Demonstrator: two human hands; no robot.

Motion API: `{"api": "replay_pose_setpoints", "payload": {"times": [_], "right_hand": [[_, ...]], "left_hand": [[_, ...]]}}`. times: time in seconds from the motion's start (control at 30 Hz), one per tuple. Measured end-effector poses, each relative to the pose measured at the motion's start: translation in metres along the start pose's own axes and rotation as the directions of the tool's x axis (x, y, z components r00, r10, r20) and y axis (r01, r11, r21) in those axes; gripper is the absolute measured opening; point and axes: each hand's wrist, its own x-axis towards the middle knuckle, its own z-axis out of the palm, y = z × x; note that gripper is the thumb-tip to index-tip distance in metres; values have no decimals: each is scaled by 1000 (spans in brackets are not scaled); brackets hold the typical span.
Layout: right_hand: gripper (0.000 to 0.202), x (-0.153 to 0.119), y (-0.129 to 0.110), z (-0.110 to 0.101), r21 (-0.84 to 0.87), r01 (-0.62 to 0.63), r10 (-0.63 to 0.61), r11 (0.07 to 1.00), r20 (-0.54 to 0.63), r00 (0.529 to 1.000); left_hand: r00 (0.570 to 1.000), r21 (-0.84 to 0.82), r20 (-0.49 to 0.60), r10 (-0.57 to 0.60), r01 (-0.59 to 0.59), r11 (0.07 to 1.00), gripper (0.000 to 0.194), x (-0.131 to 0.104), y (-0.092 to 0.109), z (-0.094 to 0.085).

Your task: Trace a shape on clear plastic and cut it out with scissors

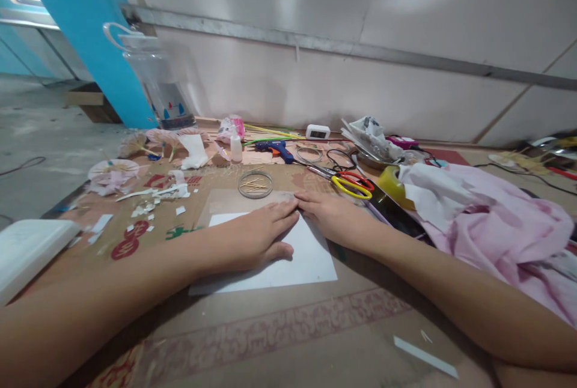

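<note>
From the head camera, a person's two bare hands lie palm down on a white paper sheet [311,265], which rests on the cardboard-covered tabletop [252,328]. Directions take the sheet as the clock's centre, with 12 o'clock pointing away from the person.

The left hand [264,233] is flat, its fingers straight and close together and its thumb held apart, pointing right. The right hand [337,217] is also flat, fingers extended side by side; its thumb is hidden. The fingertips of both hands meet, or nearly meet, near the sheet's far edge. Neither hand pinches anything.

At 12 o'clock, just beyond the sheet, a metal ring [255,196] surrounds several thin sticks [255,185]; farther off lies a blue glue gun [279,149]. Between 11 and 12 stands a small white bottle [235,146], and at 11, well back, a large clear jug [164,87]. Small white scraps [139,214] are scattered between 9 and 10, with a white box [36,247] at 9. Near 2 o'clock are scissors [356,185] with red and yellow handles and a yellow tape roll [390,187]. Pink cloth [500,220] lies heaped near 3, and a pale strip [426,357] at 4.
</note>
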Motion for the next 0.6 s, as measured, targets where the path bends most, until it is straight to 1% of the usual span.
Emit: {"api": "replay_pose_setpoints", "payload": {"times": [0.03, 0.07, 0.1, 0.13, 0.17, 0.2, 0.23, 0.27, 0.3, 0.33, 0.4, 0.47, 0.53, 0.6], "right_hand": [[41, -1, 0, 0, -13, -6, 6, 1000, 6, 1000], [42, -1, 1, 0, -23, -13, 14, 1000, 10, 1000], [42, -1, 2, 0, -29, -23, 23, 999, 7, 1000], [41, -1, 2, 0, -31, -36, 36, 999, -3, 999], [40, 0, 3, 0, -26, -52, 52, 998, -26, 998], [38, 1, 4, 0, -14, -65, 64, 998, -55, 996], [36, 2, 5, 0, 5, -72, 72, 997, -86, 994], [34, 3, 5, 0, 29, -74, 77, 997, -112, 991], [33, 4, 4, -1, 54, -75, 81, 996, -128, 988], [32, 5, 3, -2, 78, -77, 87, 994, -134, 987], [33, 6, 0, -6, 123, -78, 92, 989, -115, 989], [36, 6, -1, -9, 171, -74, 90, 982, -88, 992], [39, 5, -1, -10, 208, -85, 103, 974, -76, 992], [47, 4, 1, -8, 212, -114, 134, 971, -82, 988]], "left_hand": [[1000, -36, -3, 5, -5, 999, 66, -3, 7, -4], [999, -92, 12, 36, -34, 995, 61, -5, 13, -8], [994, -176, 47, 94, -85, 981, 49, -6, 18, -12], [979, -284, 117, 166, -127, 950, 37, -7, 22, -16], [973, -364, 142, 181, -119, 924, 30, -6, 24, -18], [984, -396, 114, 138, -82, 914, 30, -5, 22, -19], [998, -382, 32, 53, -37, 923, 31, -3, 19, -18], [994, -316, -104, -39, 5, 949, 30, 0, 14, -16], [972, -222, -219, -88, 39, 974, 30, 3, 7, -13], [959, -117, -275, -73, 42, 992, 31, 5, 0, -10], [952, 71, -307, 1, 22, 997, 29, 9, -13, -4], [955, 182, -290, 58, -4, 983, 26, 11, -20, 0], [958, 219, -272, 86, -26, 975, 24, 11, -22, 2], [956, 208, -279, 94, -36, 978, 23, 11, -21, 2]]}}
